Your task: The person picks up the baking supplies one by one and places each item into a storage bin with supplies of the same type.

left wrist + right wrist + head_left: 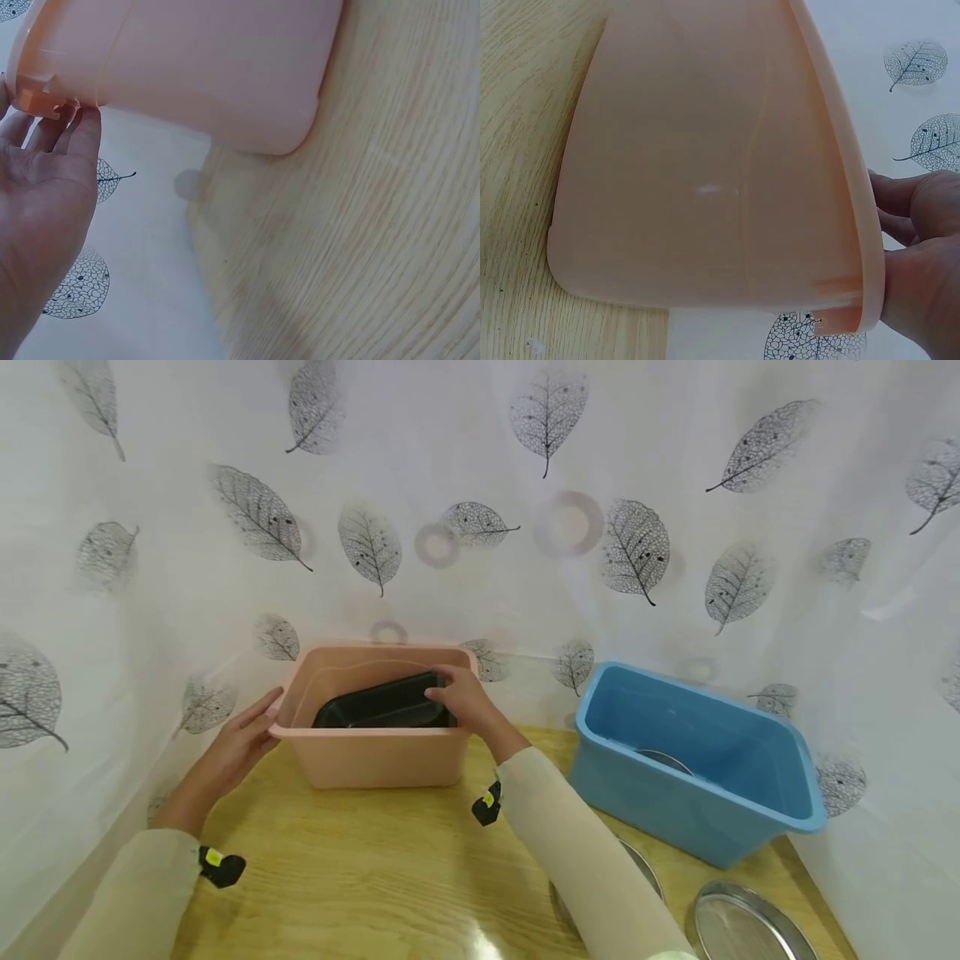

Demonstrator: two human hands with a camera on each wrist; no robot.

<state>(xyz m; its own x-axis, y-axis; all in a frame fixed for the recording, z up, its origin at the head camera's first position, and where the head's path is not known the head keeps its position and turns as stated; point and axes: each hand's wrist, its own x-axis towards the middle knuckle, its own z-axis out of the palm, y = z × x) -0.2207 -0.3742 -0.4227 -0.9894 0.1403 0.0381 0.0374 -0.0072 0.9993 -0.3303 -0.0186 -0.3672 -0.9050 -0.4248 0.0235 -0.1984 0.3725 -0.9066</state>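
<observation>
A pink plastic bin (375, 758) stands against the curtain, with a black rectangular tray (390, 702) lying tilted inside it. My left hand (238, 747) holds the bin's left rim; the left wrist view shows its fingers (84, 135) hooked beneath the rim by an orange tab (39, 103). Over the bin's right end reaches my right hand (467, 700), with thumb and fingers pinching the tray's right end. In the right wrist view the bin's wall (682, 172) hides those fingertips and the tray.
To the right stands a blue bin (667, 793) with a round metal piece (666, 762) inside. Round metal dishes (738, 927) lie on the wooden table (360, 868) at lower right, one partly behind my right sleeve. A leaf-patterned curtain (480, 602) surrounds the table.
</observation>
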